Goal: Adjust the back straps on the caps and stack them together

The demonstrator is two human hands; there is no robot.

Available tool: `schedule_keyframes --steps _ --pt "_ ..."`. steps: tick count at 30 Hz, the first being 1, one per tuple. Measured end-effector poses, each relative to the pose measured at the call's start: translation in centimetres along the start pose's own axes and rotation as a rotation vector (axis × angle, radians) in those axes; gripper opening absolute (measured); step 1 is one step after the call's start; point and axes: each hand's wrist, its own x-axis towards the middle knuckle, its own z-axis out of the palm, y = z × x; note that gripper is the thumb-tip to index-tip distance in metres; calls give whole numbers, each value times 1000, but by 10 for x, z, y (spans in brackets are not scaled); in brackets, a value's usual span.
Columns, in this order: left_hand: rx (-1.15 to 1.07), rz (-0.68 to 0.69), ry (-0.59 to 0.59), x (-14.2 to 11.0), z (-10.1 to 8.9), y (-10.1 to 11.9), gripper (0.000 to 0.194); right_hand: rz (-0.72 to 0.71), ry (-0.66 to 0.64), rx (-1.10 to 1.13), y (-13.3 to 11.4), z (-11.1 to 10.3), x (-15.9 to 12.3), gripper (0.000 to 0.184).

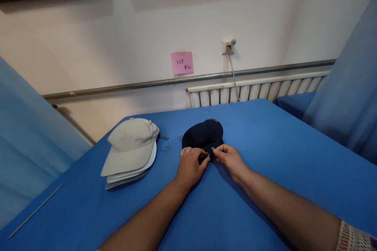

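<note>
A black baseball cap lies on the blue-covered table, its brim pointing away from me and its back strap facing me. My left hand is closed on the near edge of the cap at the strap, with a small shiny piece, perhaps a buckle, by the thumb. Beside it, my right hand pinches the cap's back edge close to a small pale ring. The fingers hide most of the strap. To the left sits a stack of caps, a beige one on top and paler and grey brims beneath.
A thin stick lies on the blue table cover at the far left. Behind the table are a radiator, a metal rail, and a plugged socket. Blue curtains hang on both sides.
</note>
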Motion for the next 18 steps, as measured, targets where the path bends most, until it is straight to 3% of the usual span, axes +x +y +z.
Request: schedule_keyframes --steps 18 --pt "47 2 -22 1 0 -2 11 201 56 273 4 -10 11 22"
